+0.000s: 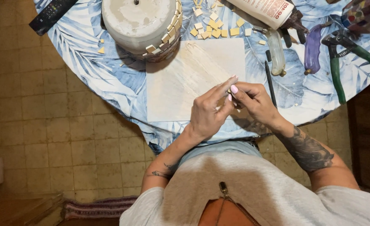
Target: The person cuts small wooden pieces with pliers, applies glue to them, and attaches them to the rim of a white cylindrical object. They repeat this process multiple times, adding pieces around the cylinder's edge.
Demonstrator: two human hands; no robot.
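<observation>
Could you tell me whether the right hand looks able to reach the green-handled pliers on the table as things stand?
Probably yes. The right hand pinches a small tile piece together with the left hand, and the green-handled pliers lie to its right with only bare tablecloth between them.

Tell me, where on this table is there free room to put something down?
Free patches: the white sheet between pot and hands, and the cloth left of the pot, below the remote. Crowded: the far edge with tiles, glue bottle and pliers.
</observation>
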